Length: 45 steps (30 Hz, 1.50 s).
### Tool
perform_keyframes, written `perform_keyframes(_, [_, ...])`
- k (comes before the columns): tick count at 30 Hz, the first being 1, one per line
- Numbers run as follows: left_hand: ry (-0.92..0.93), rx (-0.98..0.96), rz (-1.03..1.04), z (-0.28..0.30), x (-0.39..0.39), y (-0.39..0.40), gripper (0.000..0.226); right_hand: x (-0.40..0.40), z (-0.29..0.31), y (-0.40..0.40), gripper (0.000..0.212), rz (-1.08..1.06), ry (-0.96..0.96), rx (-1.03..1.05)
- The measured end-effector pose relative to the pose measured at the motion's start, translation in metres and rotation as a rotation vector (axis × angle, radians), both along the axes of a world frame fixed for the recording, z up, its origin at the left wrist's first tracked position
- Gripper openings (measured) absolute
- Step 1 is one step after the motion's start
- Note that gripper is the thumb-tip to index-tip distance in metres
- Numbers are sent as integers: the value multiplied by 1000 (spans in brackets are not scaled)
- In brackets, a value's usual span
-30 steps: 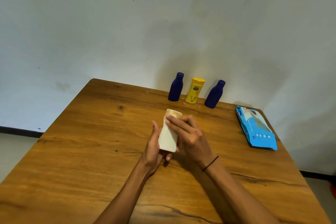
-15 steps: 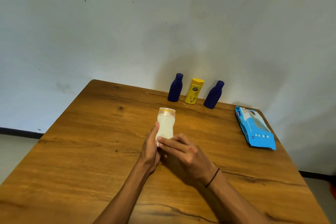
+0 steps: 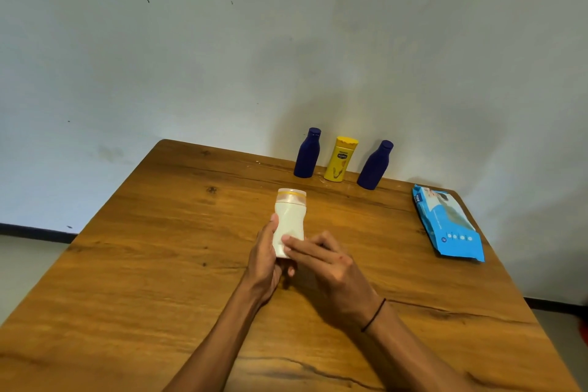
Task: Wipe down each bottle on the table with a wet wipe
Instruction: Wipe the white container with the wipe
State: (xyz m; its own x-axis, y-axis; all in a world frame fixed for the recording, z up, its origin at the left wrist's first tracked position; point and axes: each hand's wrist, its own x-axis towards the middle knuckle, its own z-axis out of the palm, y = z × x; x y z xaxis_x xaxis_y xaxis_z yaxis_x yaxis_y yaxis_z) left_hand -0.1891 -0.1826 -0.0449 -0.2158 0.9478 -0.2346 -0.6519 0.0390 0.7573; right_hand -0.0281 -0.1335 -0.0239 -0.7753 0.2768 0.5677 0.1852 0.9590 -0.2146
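Observation:
A small bottle (image 3: 290, 216) stands upright on the wooden table (image 3: 152, 264), wrapped in a white wet wipe (image 3: 288, 226), with a yellow rim showing at its top. My left hand (image 3: 264, 261) grips its lower left side. My right hand (image 3: 331, 270) curls round the bottle's base from the right, its fingers lying across the wipe. At the back edge stand a dark blue bottle (image 3: 307, 153), a yellow bottle (image 3: 340, 159) and a second dark blue bottle (image 3: 374, 165).
A blue pack of wet wipes (image 3: 445, 223) lies flat near the table's right edge. A pale wall rises directly behind the row of bottles. The floor shows beyond the table's left and right edges.
My right hand has slid from the bottle's top down to its base. The bottle has gone from tilted to upright, while my left hand keeps its grip.

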Motion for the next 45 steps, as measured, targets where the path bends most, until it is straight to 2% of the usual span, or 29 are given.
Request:
perform_keyframes(6, [93, 17, -31, -3, 4, 1, 72, 5, -3, 11, 53, -40, -18, 42])
perform_keyframes(9, [170, 57, -76, -3, 6, 0, 59, -5, 7, 20, 62, -236, 47, -67])
perform_keyframes(13, [213, 58, -81, -3, 5, 1, 58, -17, 10, 29, 55, -295, 148, -163])
perform_keyframes(18, [210, 60, -24, -4, 4, 2, 62, -10, -8, 9, 49, -236, 192, -246])
perform_keyframes(22, [243, 43, 43, -5, 2, 4, 69, 8, -17, -5, 42, -103, 142, -175])
perform_keyframes(25, [262, 70, 63, -6, 2, 5, 53, 12, -14, -7, 40, -57, 114, -108])
perform_keyframes(29, [232, 132, -49, -7, 3, 4, 37, 2, -5, 3, 48, -209, 165, -96])
perform_keyframes(31, [245, 123, -88, -7, 3, 3, 43, -6, 3, 15, 41, -296, 255, -125])
perform_keyframes(33, [249, 93, -99, -8, 2, 2, 50, -15, 7, 22, 44, -329, 324, -182])
perform_keyframes(38, [130, -6, -56, -8, 4, 3, 72, -23, -15, -1, 49, -275, 360, -296])
perform_keyframes(42, [-64, 30, -3, -3, -1, 4, 91, -17, -28, -20, 56, -109, 282, -216])
perform_keyframes(43, [-108, 47, 19, -4, -2, 5, 87, -17, -31, -24, 58, -65, 264, -189])
perform_keyframes(45, [-204, 85, 32, -3, -4, 5, 63, -14, -34, -25, 58, 8, 226, -144])
